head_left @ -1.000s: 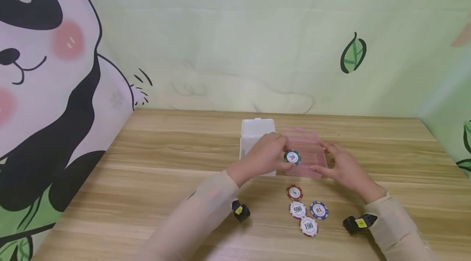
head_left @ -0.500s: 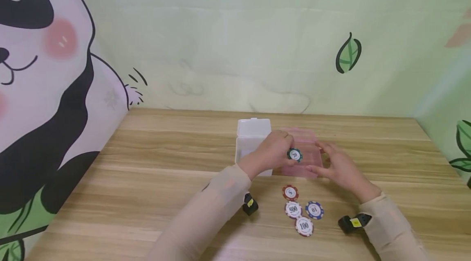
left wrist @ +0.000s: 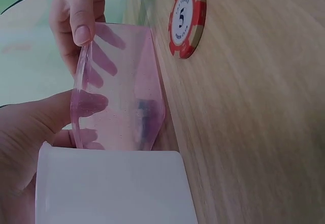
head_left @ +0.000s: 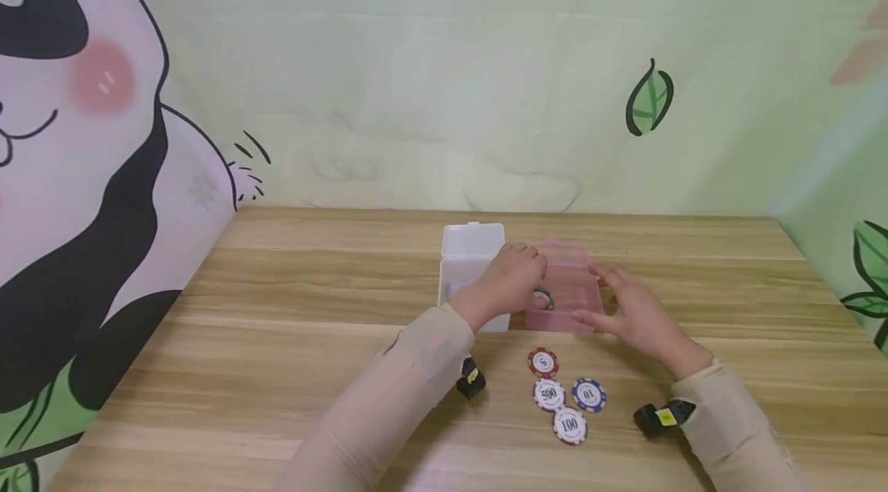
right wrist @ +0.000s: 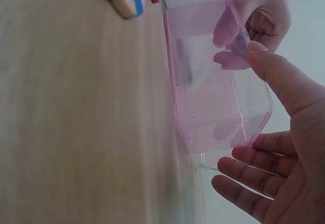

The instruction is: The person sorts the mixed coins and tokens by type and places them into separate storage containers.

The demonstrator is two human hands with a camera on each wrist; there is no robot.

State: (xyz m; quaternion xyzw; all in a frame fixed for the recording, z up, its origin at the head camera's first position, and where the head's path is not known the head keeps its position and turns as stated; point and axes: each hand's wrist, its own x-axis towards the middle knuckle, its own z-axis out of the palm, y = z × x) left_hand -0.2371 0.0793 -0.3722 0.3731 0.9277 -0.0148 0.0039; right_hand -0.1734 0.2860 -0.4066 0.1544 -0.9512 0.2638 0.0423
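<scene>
A clear pink plastic box (head_left: 570, 285) stands with its lid folded back. My left hand (head_left: 509, 280) reaches over its left side. In the right wrist view, the left thumb (right wrist: 226, 28) and a finger show through the plastic, apart from each other. A green-edged poker chip (head_left: 546, 299) lies partly hidden below that hand; through the box wall it is a dark blur (right wrist: 184, 62), apart from the fingers. My right hand (head_left: 641, 318) holds the box's right end, thumb at the front rim and a finger at the far corner, other fingers loosely extended.
A white plastic box (head_left: 458, 276) with a raised lid stands left of the pink one, partly behind the left hand. Nearer on the wooden table lie a red 5 chip (head_left: 543, 362), a 500 chip (head_left: 549, 394), a blue 10 chip (head_left: 589, 395) and a 100 chip (head_left: 570, 426).
The green 20 chip, facing up beside the left fingers before, now sits lower and mostly hidden in the pink box. The left fingers have let it go. The right hand stays at the box.
</scene>
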